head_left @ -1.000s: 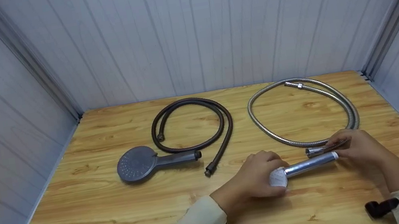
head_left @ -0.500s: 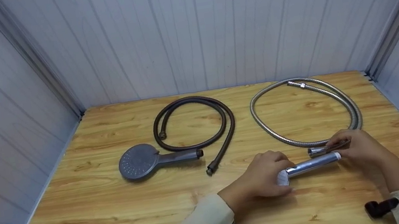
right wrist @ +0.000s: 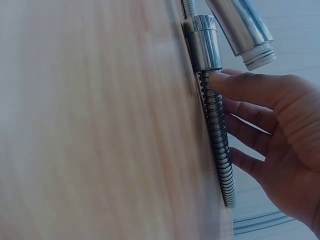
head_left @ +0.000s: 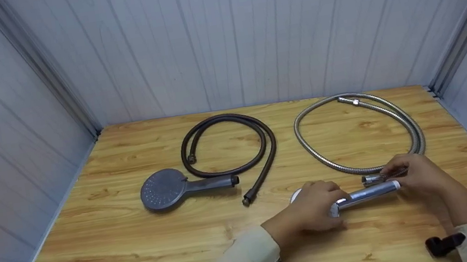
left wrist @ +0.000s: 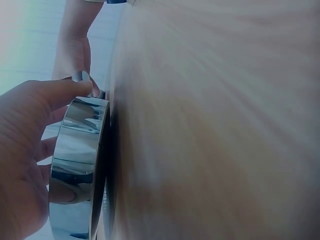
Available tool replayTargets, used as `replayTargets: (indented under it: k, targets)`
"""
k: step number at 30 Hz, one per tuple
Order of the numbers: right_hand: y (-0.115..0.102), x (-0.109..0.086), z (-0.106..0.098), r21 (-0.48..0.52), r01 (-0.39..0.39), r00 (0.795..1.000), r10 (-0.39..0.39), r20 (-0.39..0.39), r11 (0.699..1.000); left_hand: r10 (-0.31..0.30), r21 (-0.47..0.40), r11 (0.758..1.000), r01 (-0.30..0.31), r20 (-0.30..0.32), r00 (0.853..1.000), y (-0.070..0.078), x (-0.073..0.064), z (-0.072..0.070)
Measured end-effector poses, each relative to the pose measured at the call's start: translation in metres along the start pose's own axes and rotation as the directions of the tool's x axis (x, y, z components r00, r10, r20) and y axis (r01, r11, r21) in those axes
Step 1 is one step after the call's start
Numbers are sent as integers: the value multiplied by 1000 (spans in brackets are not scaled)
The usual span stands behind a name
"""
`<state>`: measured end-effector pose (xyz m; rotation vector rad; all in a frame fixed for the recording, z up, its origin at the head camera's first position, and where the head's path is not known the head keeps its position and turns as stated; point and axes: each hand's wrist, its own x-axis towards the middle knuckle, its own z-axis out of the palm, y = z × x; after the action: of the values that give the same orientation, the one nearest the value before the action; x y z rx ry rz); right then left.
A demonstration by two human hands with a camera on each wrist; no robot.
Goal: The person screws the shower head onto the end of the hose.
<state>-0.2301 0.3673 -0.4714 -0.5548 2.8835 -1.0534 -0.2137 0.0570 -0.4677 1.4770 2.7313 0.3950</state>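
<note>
Our left hand (head_left: 319,207) grips the chrome shower head (head_left: 367,194), our right hand (head_left: 418,173) pinches the silver hose (right wrist: 218,132); apparently we're gathering both, and lifting calls for firm holds.

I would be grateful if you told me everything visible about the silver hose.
The silver hose is slim, ribbed and shiny, apparently metal. It lies in a loose loop on the right of the table, partly doubled. Its back end carries a small shiny fitting; its near end has a wider, cylindrical connector. The right hand pinches the hose just behind that connector, which is not joined to the shower head beside it.
</note>
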Motion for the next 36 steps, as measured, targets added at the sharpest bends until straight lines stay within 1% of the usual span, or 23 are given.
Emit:
replayTargets:
  k: [4, 8, 16, 20, 23, 26, 30, 33, 36]
  targets:
    - [0, -1, 0, -13, -15, 1000, 15, -1, 1000, -1, 10, 1000, 2, -7, 1000, -1, 0, 1]
    - [2, 0, 1, -35, -5, 1000, 5, -2, 999, 4, 18, 1000, -3, -16, 1000, -2, -3, 1]
    - [3, 1, 2, -9, 30, 1000, -29, 6, 1000, -3, 6, 1000, 3, -1, 1000, -6, -9, -2]
    - [3, 1, 2, 5, 34, 999, -34, -7, 999, -2, 4, 1000, 2, 4, 1000, -7, -10, -4]
    - [2, 0, 2, 5, 27, 1000, -27, -1, 1000, 2, -1, 1000, -2, -2, 1000, -7, -10, -5]
    - [-1, 0, 2, 1, 1, 1000, -1, 8, 1000, 3, 0, 1000, -3, -7, 1000, -7, -9, -3]
    - [-3, 0, 2, -10, -37, 999, 37, 25, 999, -13, 16, 1000, 13, -4, 1000, -6, -6, 1]
    - [-3, 1, 2, -10, -39, 998, 39, 42, 999, -24, 26, 999, 24, 6, 1000, -5, -4, 4]
    - [-3, 2, 2, 1, -14, 998, 14, 60, 1000, -33, 29, 999, 32, 16, 999, -5, -4, 6]
